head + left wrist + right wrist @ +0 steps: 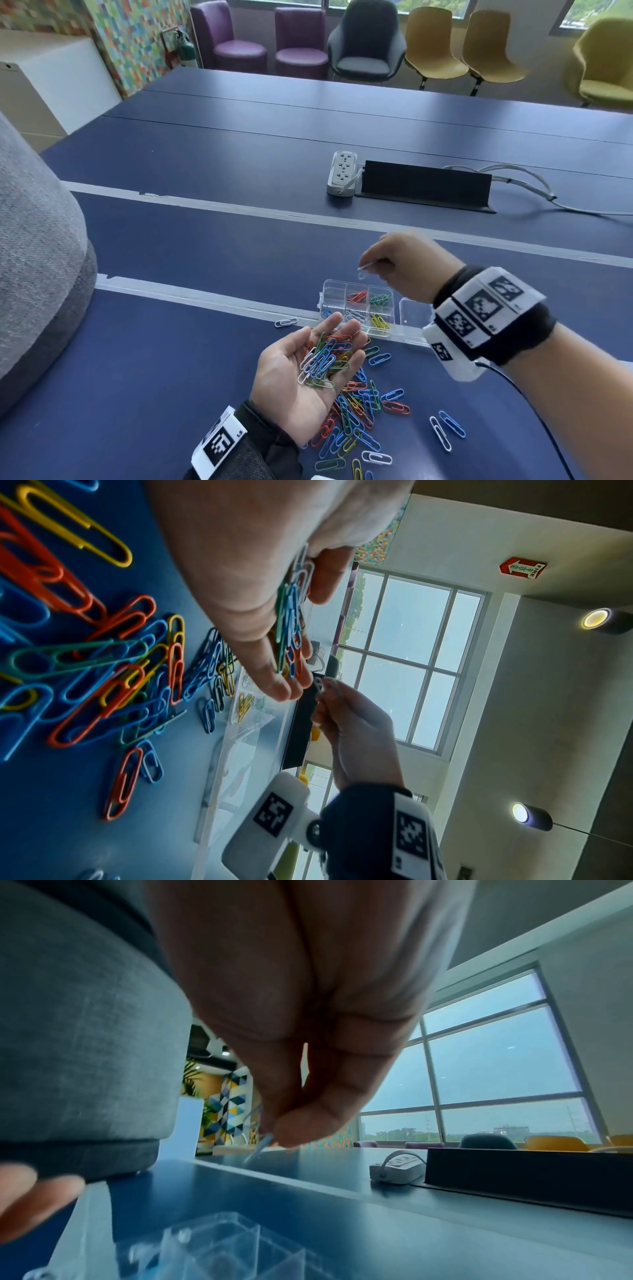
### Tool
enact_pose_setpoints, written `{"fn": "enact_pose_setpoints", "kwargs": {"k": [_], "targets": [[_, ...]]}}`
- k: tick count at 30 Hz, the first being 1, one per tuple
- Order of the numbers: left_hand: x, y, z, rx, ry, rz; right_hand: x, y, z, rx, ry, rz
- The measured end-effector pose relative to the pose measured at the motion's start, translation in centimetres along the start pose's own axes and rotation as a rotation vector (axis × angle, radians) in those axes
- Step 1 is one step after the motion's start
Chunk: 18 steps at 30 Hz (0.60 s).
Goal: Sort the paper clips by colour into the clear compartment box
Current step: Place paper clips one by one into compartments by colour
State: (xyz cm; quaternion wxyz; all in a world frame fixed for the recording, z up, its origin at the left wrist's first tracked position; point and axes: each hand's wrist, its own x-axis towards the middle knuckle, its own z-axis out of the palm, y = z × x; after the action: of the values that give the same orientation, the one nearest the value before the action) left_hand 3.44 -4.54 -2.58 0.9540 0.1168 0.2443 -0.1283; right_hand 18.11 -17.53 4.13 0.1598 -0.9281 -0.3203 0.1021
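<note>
While loose clips (359, 416) litter the table (171, 342), a power strip (341, 173) lies beyond.

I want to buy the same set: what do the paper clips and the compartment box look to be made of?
Paper clips: bent wire with a glossy coloured coating, probably plastic or paint over metal; the uniform bright colours suggest it.
Compartment box: clear rigid plastic, smooth finish; the clips inside show through its walls and dividers. The table looks matte blue, material unclear.

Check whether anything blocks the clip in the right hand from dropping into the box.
Nothing visible does. The right hand pinches a white clip above the open compartment box; only air lies between. The left hand, cupping clips, sits nearer the person.
</note>
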Motion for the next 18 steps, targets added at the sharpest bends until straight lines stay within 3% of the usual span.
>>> {"fn": "enact_pose_setpoints", "kwargs": {"k": [8,18], "targets": [[-0.1,0.6,-0.5,-0.013,0.019,0.032,0.0,-1.4,3.0,-0.265,-0.25,-0.064],[-0.3,0.4,-0.4,0.008,-0.011,0.011,-1.4,-1.7,0.7,-0.125,-0.129,-0.119]]}}
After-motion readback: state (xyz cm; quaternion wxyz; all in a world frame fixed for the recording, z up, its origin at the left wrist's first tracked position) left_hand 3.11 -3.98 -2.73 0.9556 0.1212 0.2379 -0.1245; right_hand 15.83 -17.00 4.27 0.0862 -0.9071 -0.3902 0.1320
